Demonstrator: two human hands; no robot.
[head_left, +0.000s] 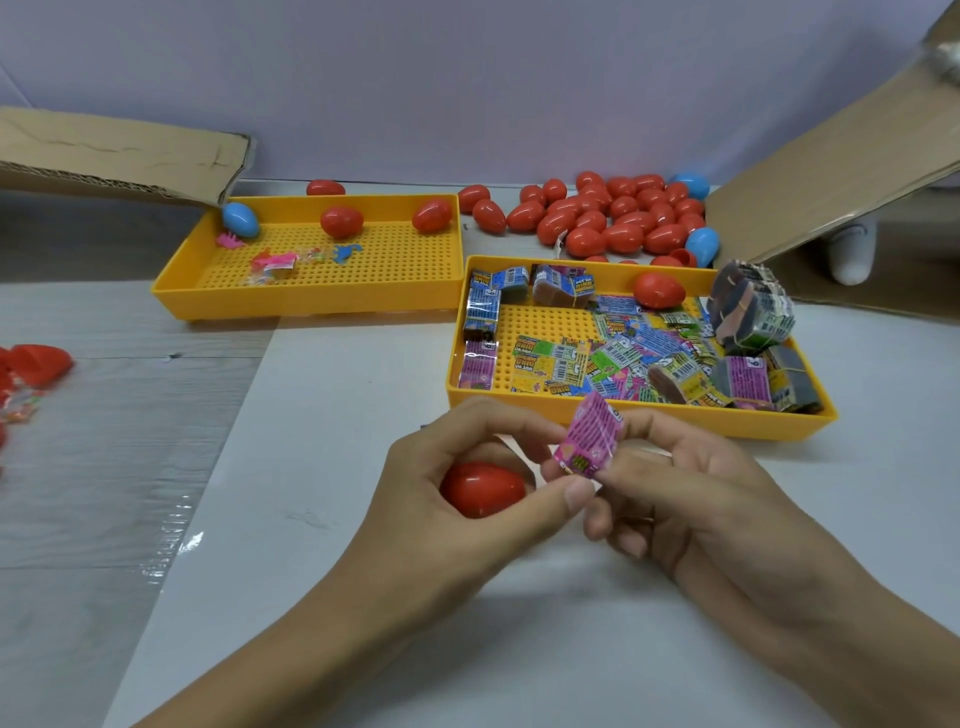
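Left hand: the left hand (415, 499) is curled round a glossy red plastic egg (483, 488) and cups it low over the counter. Its thumb tip and forefinger reach across to the left edge of the leaflet.
Right hand: the right hand (691, 499) pinches a small pink printed paper leaflet (589, 441) by its right side, between thumb and fingertips.
Leaflet: it is held in the air between both hands, tilted. It sits just up and right of the egg and just short of the near tray's front wall.
Near tray: a yellow plastic tray with a perforated floor (649, 418) lies just beyond the fingertips. It holds loose printed leaflets, rubber-banded leaflet bundles (750, 306) and one red egg by its far wall.
Far tray: a second yellow perforated tray (311, 304) sits behind and to the left, and its right end is close to the near tray's far-left corner. Two red eggs, a blue egg and small toy pieces lie inside.
Egg heap: a pile of red plastic eggs (613, 218) with some blue ones lies behind the near tray, by the wall.
Cardboard: a brown cardboard flap (114, 150) overhangs the far tray's far-left corner. Another cardboard panel (831, 156) slants up at the right.
Counter edge: the white counter (363, 613) ends on the left in a diagonal edge. Beyond that edge is a grey wood-grain surface (104, 467) under clear film.
Open room: white counter surface shows in front of the hands and to their left, up to the far tray's front wall.
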